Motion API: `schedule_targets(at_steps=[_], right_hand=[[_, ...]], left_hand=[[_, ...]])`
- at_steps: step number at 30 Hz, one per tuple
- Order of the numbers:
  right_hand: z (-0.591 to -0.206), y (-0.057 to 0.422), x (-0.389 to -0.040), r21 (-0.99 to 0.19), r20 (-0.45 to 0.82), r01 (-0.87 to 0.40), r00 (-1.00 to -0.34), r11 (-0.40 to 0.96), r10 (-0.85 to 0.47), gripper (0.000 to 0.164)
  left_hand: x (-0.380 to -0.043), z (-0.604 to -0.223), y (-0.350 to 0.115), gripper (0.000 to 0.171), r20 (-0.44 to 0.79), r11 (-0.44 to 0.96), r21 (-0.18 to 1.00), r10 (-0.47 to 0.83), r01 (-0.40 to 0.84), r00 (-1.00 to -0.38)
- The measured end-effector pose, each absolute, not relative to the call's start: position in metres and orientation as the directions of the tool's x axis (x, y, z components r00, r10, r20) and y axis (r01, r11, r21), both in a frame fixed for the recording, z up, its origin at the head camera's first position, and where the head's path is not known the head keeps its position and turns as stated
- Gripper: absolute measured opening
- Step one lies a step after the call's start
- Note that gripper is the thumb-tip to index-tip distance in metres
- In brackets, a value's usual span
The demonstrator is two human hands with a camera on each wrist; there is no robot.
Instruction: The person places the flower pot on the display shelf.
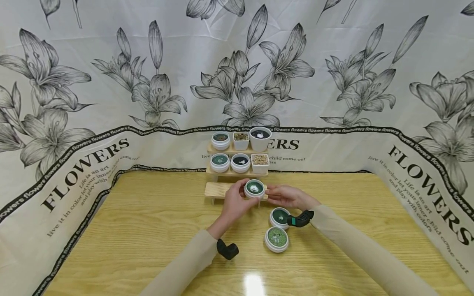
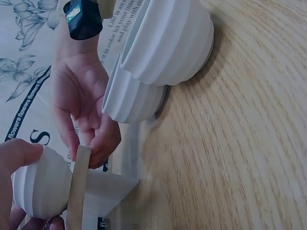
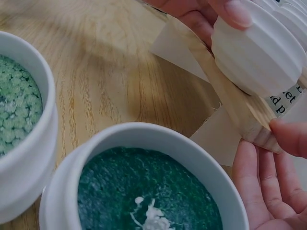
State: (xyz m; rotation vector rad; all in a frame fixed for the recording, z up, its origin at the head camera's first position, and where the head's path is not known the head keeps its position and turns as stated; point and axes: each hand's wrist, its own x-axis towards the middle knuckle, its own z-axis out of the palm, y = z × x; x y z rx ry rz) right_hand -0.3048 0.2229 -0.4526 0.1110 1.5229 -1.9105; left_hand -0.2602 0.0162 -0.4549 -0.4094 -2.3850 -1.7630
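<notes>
White pot [image 1: 254,190], left hand [image 1: 236,200] around its side

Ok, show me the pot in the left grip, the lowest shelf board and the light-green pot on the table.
Held pot [image 2: 47,182], left wrist view: ribbed white side.
Lowest shelf board [image 1: 217,189], head view: bare wood toward its left end.
Light-green pot [image 1: 277,247], head view: white front wall.

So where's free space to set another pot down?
Widest: table left of the bottom step and left sleeve. Also right of the right sleeve. Bottom step's left end, beside the left hand. Crowded: upper steps, three pots each; bottom step's right end, held pot and right hand.
</notes>
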Motion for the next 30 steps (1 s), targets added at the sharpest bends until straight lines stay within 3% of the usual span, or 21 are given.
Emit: schedule_targets(at_steps=[13,30], right_hand=[[-0.4553,0.2239,-0.3074,-0.85,-0.438,0.523,-0.762,-0.055,-0.477,0.057],[-0.4544,0.2263,-0.3082,-0.843,-0.431,0.533,-0.75,-0.073,-0.501,0.058]], left_hand=[[-0.2565,-0.4518,0.0129,0.065,0.285,0.192,0.933,0.125,0.305,-0.95],[-0.2566,-0.4525,0.018,0.06,0.28,0.215,0.933,0.07,0.288,-0.957]])
